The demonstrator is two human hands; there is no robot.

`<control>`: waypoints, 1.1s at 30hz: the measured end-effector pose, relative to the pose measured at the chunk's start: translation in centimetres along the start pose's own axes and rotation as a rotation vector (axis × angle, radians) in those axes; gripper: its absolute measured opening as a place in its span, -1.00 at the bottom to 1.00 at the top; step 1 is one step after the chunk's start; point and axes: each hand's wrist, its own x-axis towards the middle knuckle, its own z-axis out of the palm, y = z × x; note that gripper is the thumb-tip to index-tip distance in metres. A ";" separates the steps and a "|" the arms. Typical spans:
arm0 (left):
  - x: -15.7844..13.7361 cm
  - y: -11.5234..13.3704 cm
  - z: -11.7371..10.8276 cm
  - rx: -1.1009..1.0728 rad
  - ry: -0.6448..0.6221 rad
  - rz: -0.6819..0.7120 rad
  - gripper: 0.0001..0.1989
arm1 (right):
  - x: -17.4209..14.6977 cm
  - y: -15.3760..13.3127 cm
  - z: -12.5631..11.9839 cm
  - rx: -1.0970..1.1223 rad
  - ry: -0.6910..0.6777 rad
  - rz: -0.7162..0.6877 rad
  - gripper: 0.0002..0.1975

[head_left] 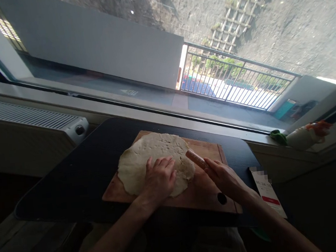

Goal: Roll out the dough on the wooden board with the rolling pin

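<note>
A large, flat, uneven sheet of pale dough [135, 160] covers the left and middle of a wooden board [207, 193]. My left hand [160, 178] lies on the dough with its fingers stretched out, holding nothing. At the dough's right edge, my right hand [220, 174] grips one end of a wooden rolling pin [196, 159]. The pin's other end points up and left beside the dough; I cannot tell whether it touches the board. Small dents and creases mark the dough's surface, mostly at its upper and right side.
The board rests on a dark table [80, 170] below a window. A phone [268, 195] lies at the table's right edge. A radiator [36, 119] stands at the left. On the sill at right are a green cloth-like thing [277, 137] and a pale pot-like container [301, 139].
</note>
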 end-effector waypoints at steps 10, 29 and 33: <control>0.1 0.2 0.6 0.028 0.021 0.032 -0.68 | 0.3 -1.6 -0.6 -0.138 -0.039 -0.008 -0.63; 0.0 0.3 0.6 0.025 -0.004 0.023 -0.66 | 2.2 -2.4 -0.8 -0.200 -0.049 -0.038 -0.67; 0.0 0.4 0.4 0.011 -0.012 0.005 -0.67 | 2.6 -2.6 -0.6 -0.187 -0.061 -0.066 -0.68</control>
